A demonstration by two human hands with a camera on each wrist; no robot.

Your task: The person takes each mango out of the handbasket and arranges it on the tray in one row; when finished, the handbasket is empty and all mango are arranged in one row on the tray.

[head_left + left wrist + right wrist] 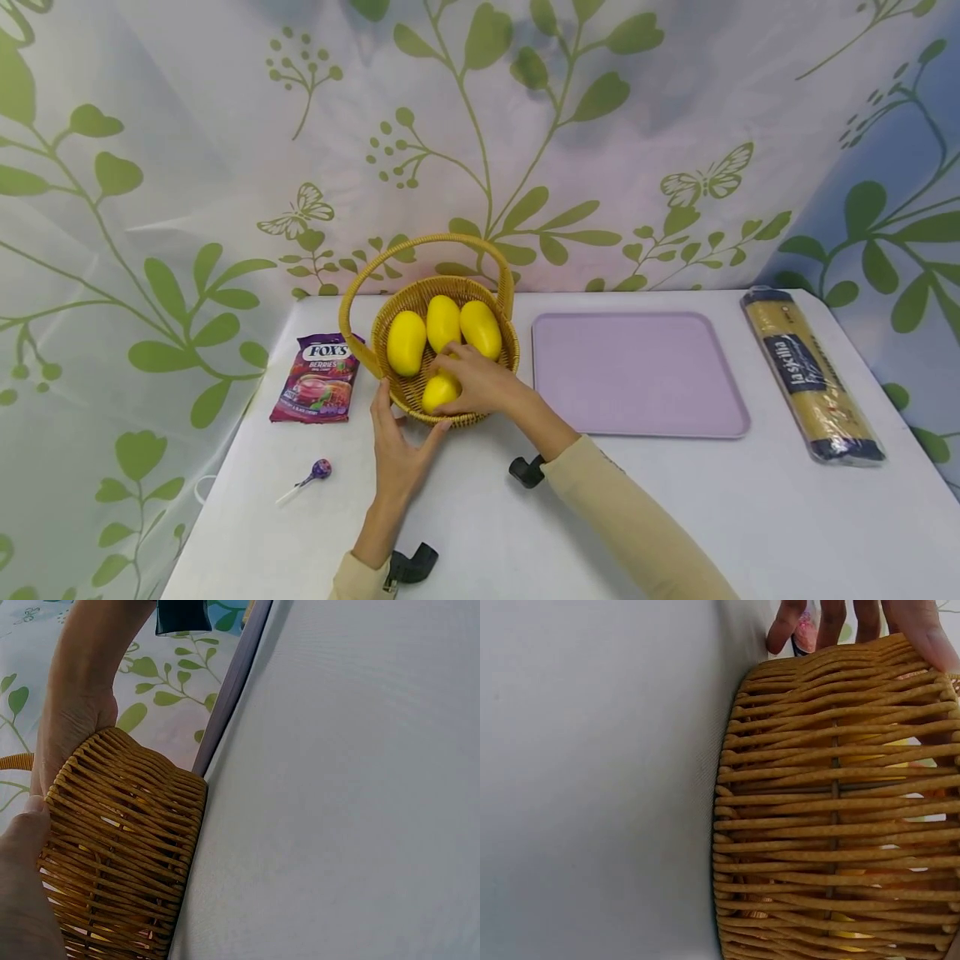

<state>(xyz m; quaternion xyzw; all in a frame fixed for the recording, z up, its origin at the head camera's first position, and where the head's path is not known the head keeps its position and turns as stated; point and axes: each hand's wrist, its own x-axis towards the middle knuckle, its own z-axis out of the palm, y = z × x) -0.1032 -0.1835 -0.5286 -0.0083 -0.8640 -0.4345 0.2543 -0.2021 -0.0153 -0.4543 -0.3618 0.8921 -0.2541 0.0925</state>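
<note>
A round wicker basket (402, 398) with a tall arched handle holds several smooth yellow mangoes (406, 343). My left hand (399, 450) grips the basket's near left side, its thumb at the front rim and its fingers along the outside wall. The left wrist view shows that thumb (30, 817) at the rim of the woven wall. Reaching over the right rim, my right hand (480, 379) has its fingers curled round the nearest mango (440, 393), which is partly covered by them. In the right wrist view the basket wall (832, 817) hides most of the grasp.
A purple candy bag (318, 379) lies left of the basket, with a wrapped lollipop (320, 469) nearer the front. To the right is a lilac tray (637, 375), then a pack of spaghetti (810, 375) near the table's right edge. A patterned curtain (480, 150) hangs behind.
</note>
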